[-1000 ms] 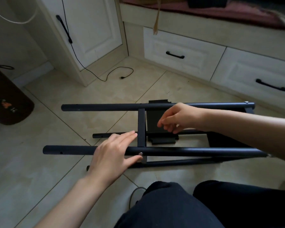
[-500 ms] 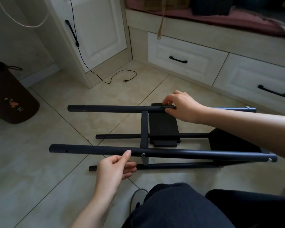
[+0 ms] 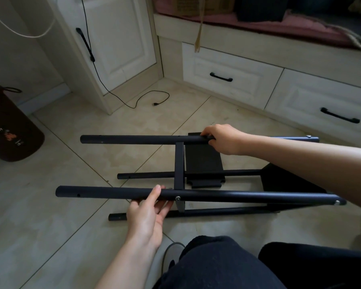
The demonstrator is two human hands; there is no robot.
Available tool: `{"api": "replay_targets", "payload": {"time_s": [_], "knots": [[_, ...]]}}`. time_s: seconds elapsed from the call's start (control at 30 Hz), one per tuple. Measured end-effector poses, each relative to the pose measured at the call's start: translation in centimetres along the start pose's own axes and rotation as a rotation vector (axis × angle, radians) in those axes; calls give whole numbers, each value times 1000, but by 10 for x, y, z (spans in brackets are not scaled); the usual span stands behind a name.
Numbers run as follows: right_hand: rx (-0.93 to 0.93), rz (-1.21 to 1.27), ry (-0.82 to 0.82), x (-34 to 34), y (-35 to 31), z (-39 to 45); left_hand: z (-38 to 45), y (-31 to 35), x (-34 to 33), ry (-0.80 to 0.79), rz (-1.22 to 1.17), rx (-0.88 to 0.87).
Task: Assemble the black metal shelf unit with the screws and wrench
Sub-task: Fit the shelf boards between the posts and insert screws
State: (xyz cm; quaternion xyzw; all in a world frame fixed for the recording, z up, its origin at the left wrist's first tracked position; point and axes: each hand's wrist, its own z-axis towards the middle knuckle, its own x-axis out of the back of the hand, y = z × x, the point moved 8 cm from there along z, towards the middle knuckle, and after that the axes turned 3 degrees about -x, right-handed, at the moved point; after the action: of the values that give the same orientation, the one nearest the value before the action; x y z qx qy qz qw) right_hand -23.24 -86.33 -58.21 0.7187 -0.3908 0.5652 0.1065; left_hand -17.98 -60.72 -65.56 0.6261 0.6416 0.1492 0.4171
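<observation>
both forearms were bare to the frame edges, no sleeves, watch or rings showing on the left hand (image 3: 147,213) or the right hand (image 3: 224,139). at the bottom right of the frame the legs wore black trousers (image 3: 227,265) of plain, matte cloth, softly creased over the knees.

White cabinet (image 3: 121,38) at back; black cable (image 3: 133,101) trails from it onto floor tiles (image 3: 50,195). Brown bag (image 3: 10,130) left of cabinet, drawers (image 3: 227,78) right.
</observation>
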Motion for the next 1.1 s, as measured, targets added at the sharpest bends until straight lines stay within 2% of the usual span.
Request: {"api": "replay_targets", "payload": {"time_s": [0.53, 0.83, 1.1], "knots": [[-83, 199, 214, 72, 57, -37, -7, 55, -80, -233, 180, -173], [-253, 317, 332, 110, 125, -88, -36, 87, -188, -532, 372, -328], [-385, 566, 476, 100, 193, -165, -84, 74, -275, -783, 611, -446]]}}
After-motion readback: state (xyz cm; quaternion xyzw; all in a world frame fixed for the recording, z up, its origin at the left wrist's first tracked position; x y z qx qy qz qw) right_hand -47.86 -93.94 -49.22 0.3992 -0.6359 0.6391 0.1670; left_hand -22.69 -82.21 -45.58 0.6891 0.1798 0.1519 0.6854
